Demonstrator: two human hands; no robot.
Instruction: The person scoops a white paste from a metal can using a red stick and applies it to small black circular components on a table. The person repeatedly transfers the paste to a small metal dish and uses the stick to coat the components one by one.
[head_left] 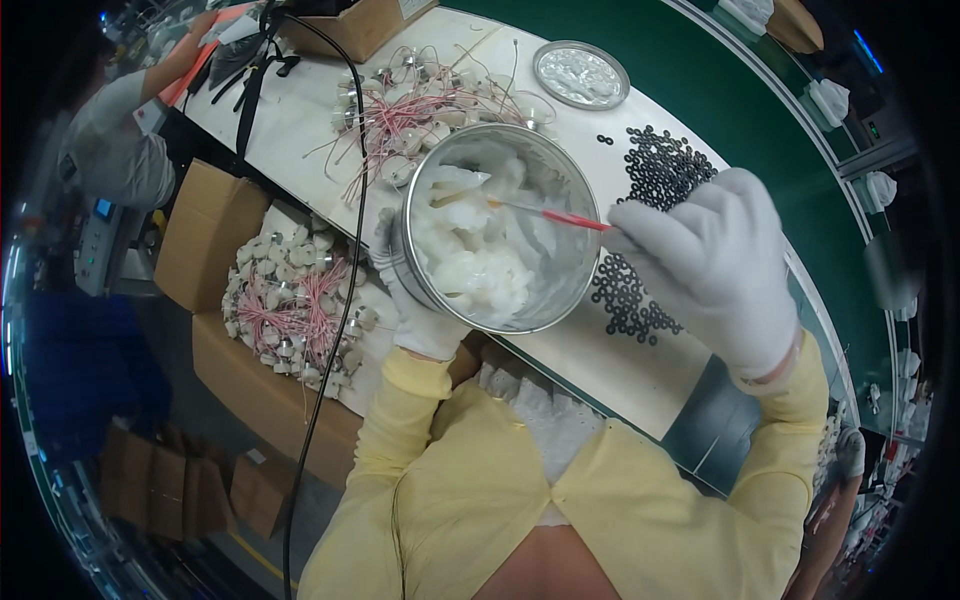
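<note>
Gloved right hand (pixel 722 262) pinches a red-handled brush (pixel 560 215) inside a paste-filled metal tin (pixel 497 232) that left-hand fingers (pixel 405 305) grip, black rings (pixel 655 175) and wired parts (pixel 410 110) crowding the bench (pixel 290 120).

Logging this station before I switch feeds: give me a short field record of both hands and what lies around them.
left hand: white glove, gripping the metal tin from its near left side
right hand: white glove, holding a red-handled brush
brush tip: inside the tin, in the white paste
black rings: loose on the white table, right of the tin
wired parts: heaped behind the tin
tin lid: far side
</note>
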